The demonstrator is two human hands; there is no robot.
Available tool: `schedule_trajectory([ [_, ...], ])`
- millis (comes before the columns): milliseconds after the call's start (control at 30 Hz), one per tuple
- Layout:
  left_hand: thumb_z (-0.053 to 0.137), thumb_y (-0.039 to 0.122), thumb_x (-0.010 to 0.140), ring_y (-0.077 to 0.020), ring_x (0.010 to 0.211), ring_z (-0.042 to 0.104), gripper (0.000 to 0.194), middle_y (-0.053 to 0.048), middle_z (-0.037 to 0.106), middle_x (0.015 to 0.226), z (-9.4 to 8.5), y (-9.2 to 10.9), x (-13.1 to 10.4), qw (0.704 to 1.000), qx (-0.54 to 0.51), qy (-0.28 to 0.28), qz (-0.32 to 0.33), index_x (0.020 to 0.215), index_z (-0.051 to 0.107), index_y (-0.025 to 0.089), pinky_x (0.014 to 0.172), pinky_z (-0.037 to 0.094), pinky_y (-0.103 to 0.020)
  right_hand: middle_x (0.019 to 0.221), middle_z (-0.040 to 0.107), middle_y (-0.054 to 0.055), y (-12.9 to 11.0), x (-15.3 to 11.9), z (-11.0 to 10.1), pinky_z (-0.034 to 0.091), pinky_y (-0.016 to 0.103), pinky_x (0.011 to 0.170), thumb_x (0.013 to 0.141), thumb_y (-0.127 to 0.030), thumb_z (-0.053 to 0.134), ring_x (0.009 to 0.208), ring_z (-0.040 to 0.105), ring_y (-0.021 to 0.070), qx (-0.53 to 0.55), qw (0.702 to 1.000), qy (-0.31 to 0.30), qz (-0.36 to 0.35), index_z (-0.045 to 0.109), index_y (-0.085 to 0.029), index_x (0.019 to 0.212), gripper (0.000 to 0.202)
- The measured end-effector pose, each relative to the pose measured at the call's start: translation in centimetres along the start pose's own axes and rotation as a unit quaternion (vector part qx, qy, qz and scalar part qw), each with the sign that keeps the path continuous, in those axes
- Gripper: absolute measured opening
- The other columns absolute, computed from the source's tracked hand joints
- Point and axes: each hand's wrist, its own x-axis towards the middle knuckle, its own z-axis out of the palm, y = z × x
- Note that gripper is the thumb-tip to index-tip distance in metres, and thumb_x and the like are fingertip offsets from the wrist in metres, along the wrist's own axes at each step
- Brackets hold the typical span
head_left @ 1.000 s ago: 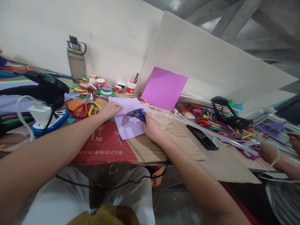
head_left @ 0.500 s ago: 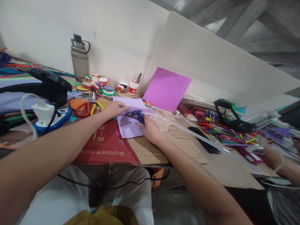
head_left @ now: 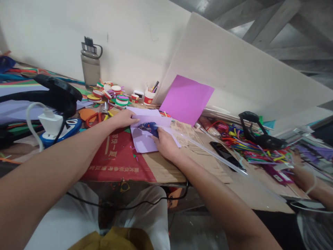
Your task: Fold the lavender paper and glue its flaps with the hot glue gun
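Observation:
My right hand (head_left: 166, 143) grips a blue hot glue gun (head_left: 153, 130). A long clear glue stick (head_left: 197, 143) runs out of its back to the lower right. The gun's nozzle points left, close to a raised flap of lilac paper (head_left: 145, 144). My left hand (head_left: 125, 119) pinches the left end of that flap between thumb and fingers. Below it the rest of the paper lies on the cardboard. Beside my left forearm lie pliers with yellow handles (head_left: 108, 115), partly covered, and an orange-red handled tool (head_left: 94, 119).
A water bottle (head_left: 90, 66), a cup of pens (head_left: 149, 97) and small paper drums (head_left: 122, 100) stand along the wall. A purple sheet (head_left: 186, 99) leans behind. Right are a phone (head_left: 226, 154), colourful pipe cleaners (head_left: 244, 144) and another person's hand (head_left: 299, 170). A power strip (head_left: 74, 126) sits left.
My left hand has shifted slightly left along the flap, covering more of the yellow pliers. The glue gun has moved a little left. The view has tilted slightly.

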Motion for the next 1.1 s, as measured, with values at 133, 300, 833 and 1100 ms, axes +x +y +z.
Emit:
schedule_trajectory([
  [133, 0.047, 0.047, 0.074, -0.0121, 0.051, 0.044, 0.039, 0.0, 0.052, 0.053, 0.2, -0.4, 0.2, 1.0, -0.007, 0.005, 0.014, 0.059, 0.061, 0.014, 0.049, 0.029, -0.024, 0.114, 0.062, 0.013, -0.2, -0.1, 0.5, 0.042, 0.033, 0.091, 0.092, -0.029, 0.044, 0.107, 0.057, 0.0229, 0.003, 1.0, 0.008, -0.025, 0.05, -0.014, 0.119, 0.031],
  [300, 0.043, 0.049, 0.075, -0.011, 0.049, 0.038, 0.041, 0.002, 0.042, 0.048, 0.3, -0.6, 0.3, 1.0, -0.031, 0.005, 0.004, 0.054, 0.054, 0.016, 0.048, 0.027, -0.023, 0.111, 0.063, 0.01, -0.7, -0.1, 0.7, 0.043, 0.03, 0.09, 0.093, -0.029, 0.044, 0.103, 0.059, 0.0198, 0.017, 0.998, 0.025, -0.06, 0.049, -0.016, 0.121, 0.032],
  [833, 0.044, 0.049, 0.073, -0.0118, 0.049, 0.036, 0.039, 0.002, 0.038, 0.048, 0.1, -0.2, 0.2, 0.998, -0.065, 0.013, -0.013, 0.049, 0.043, 0.018, 0.048, 0.026, -0.024, 0.116, 0.061, 0.012, -1.4, -0.1, 0.9, 0.044, 0.033, 0.09, 0.093, -0.032, 0.042, 0.106, 0.058, 0.023, 0.006, 0.999, -0.005, -0.045, 0.043, -0.017, 0.128, 0.038],
  [1100, 0.043, 0.047, 0.073, -0.0134, 0.054, 0.044, 0.038, 0.0, 0.05, 0.053, -0.1, -0.1, 0.1, 0.999, -0.035, 0.007, -0.007, 0.056, 0.056, 0.016, 0.053, 0.032, -0.024, 0.116, 0.062, 0.011, -1.2, 0.0, 0.9, 0.043, 0.033, 0.091, 0.093, -0.032, 0.043, 0.106, 0.058, 0.0228, 0.014, 0.999, 0.005, -0.038, 0.045, -0.017, 0.127, 0.037],
])
